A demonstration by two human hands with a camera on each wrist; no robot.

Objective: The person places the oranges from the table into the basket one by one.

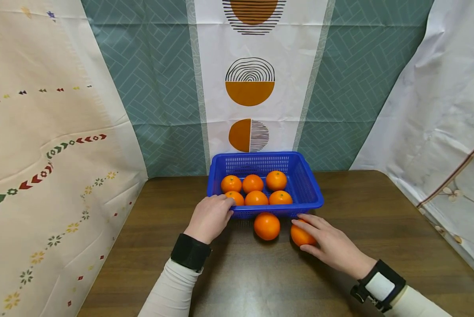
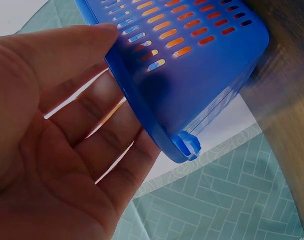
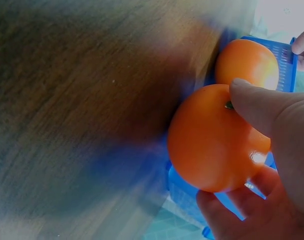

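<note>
A blue plastic basket (image 1: 306, 180) with slotted walls stands on the table, with several oranges (image 1: 256, 198) inside. My left hand (image 1: 210, 215) holds the basket's near rim at its left corner. In the left wrist view, the thumb (image 2: 86, 47) lies outside the wall and the fingers reach over the rim. In front of the basket, my right hand (image 1: 333, 242) grips an orange (image 1: 301, 234) on the table. The right wrist view shows the thumb on this orange (image 3: 212, 140) near its green stem spot, with fingers round the opposite side. Left of it sits another loose orange (image 1: 266, 226).
The brown wooden table (image 1: 173, 193) runs up to a hanging green and white patterned cloth (image 1: 161, 110) behind the basket. Pale patterned cloths hang at the left (image 1: 62, 176) and the right (image 1: 439, 110).
</note>
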